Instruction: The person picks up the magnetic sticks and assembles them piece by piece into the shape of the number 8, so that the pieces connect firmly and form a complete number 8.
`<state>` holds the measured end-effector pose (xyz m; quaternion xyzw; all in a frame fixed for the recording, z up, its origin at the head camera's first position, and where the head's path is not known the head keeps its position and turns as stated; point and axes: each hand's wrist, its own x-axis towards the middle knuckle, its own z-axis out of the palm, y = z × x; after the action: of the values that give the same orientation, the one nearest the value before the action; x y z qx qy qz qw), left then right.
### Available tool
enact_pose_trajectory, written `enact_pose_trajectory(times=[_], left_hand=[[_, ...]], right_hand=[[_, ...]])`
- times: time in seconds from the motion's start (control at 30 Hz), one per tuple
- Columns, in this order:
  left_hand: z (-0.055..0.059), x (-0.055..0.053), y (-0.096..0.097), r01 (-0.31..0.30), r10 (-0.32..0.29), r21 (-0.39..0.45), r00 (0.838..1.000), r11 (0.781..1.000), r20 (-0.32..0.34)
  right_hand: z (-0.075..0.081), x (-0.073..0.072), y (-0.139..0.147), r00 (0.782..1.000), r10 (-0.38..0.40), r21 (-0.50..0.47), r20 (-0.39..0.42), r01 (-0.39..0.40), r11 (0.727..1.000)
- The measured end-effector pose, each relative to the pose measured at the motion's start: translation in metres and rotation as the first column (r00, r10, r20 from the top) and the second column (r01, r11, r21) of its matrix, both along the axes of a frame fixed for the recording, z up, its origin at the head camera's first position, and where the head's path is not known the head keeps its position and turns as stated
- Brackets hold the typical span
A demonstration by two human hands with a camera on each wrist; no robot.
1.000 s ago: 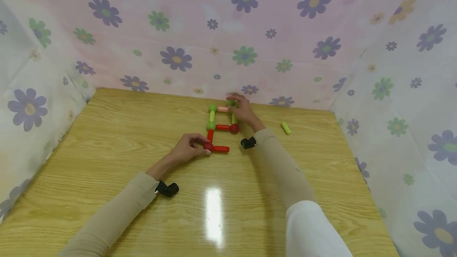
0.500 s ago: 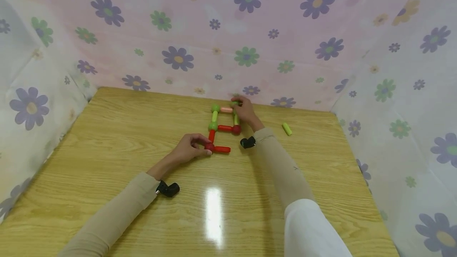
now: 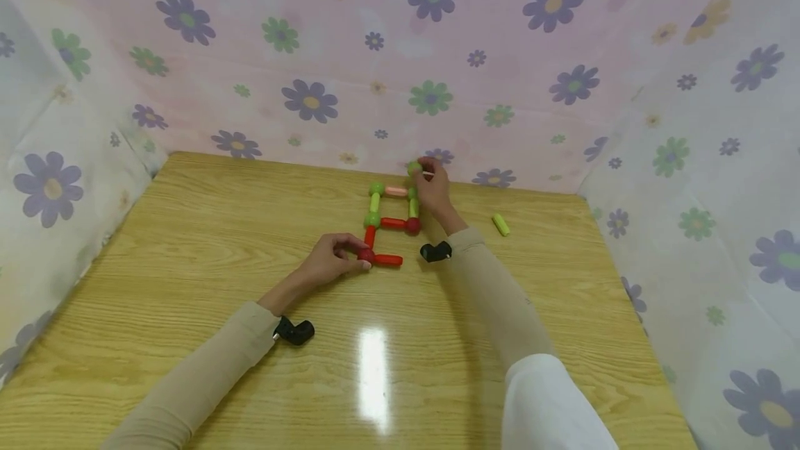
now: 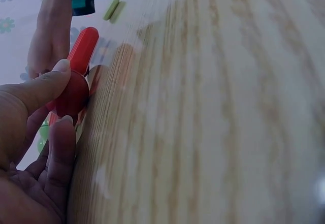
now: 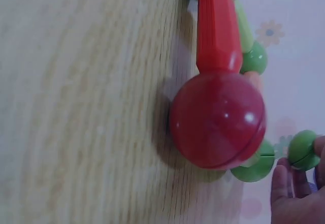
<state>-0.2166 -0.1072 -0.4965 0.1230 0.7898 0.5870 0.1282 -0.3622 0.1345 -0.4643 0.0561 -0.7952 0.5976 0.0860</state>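
Note:
In the head view, balls and rods lie joined on the table as a four-sided loop with a tail. My left hand (image 3: pixel 330 260) pinches the red ball (image 4: pixel 72 96) at the tail's near end, and a red rod (image 3: pixel 389 260) sticks out rightward from that ball. My right hand (image 3: pixel 434 189) is at the loop's far right corner, holding a loose green ball (image 5: pixel 303 150) between fingers and thumb. That ball is apart from the green corner ball (image 5: pixel 256 164). Another red ball (image 5: pixel 218 120) forms the near right corner. Fingers partly hide the far right corner in the head view.
A lone yellow-green rod (image 3: pixel 501 224) lies on the wooden table (image 3: pixel 206 228) to the right of my right hand. Flowered cloth (image 3: pixel 375 54) rises behind the table's far edge and along both sides.
My right hand has raised the loose green ball up and away from the far right corner, so it shows more clearly. The left hand keeps its pinch on the red ball.

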Motion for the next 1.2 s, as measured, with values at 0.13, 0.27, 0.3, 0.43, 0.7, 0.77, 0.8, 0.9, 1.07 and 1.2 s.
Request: enact_pose_trajectory(times=[0.13,0.27,0.3,0.43,0.7,0.77,0.8,0.9,1.07,1.2], left_hand=[[0.0,0.001,0.002,-0.013,0.013,0.0,1.0,1.0,0.003],[0.0,0.0,0.001,-0.025,0.025,-0.003,1.0,1.0,-0.002],[0.0,0.0,0.001,-0.028,0.028,-0.002,1.0,1.0,-0.003],[-0.001,-0.001,0.001,-0.028,0.028,-0.002,1.0,1.0,-0.003],[0.0,0.001,0.003,-0.026,0.026,-0.005,1.0,1.0,-0.001],[-0.001,0.001,0.003,-0.025,0.025,-0.005,1.0,1.0,-0.006],[-0.001,0.001,0.003,-0.025,0.025,-0.006,1.0,1.0,-0.008],[-0.001,0.001,0.004,-0.023,0.023,-0.007,1.0,1.0,-0.011],[0.0,0.002,0.004,-0.029,0.029,-0.008,0.999,1.0,-0.014],[0.0,0.002,0.005,-0.034,0.034,-0.013,0.999,0.999,-0.023]], right_hand=[[0.004,0.014,0.003,0.998,0.001,-0.07,-0.065,-0.005,0.998],[0.005,0.03,0.003,0.997,0.035,-0.18,-0.067,-0.046,0.983],[0.005,0.034,0.003,0.997,0.046,-0.203,-0.06,-0.057,0.978],[0.005,0.06,0.004,0.996,0.074,-0.249,-0.043,-0.083,0.965],[-0.012,0.114,0.022,0.993,0.095,-0.189,0.076,-0.079,0.979],[-0.014,0.124,0.028,0.985,0.125,-0.159,0.118,-0.106,0.982],[-0.015,0.128,0.031,0.981,0.137,-0.139,0.137,-0.118,0.983],[-0.017,0.14,0.041,0.964,0.177,-0.076,0.201,-0.164,0.983],[-0.02,0.147,0.051,0.933,0.252,-0.026,0.257,-0.254,0.967],[-0.023,0.146,0.056,0.914,0.296,-0.039,0.278,-0.297,0.954]])
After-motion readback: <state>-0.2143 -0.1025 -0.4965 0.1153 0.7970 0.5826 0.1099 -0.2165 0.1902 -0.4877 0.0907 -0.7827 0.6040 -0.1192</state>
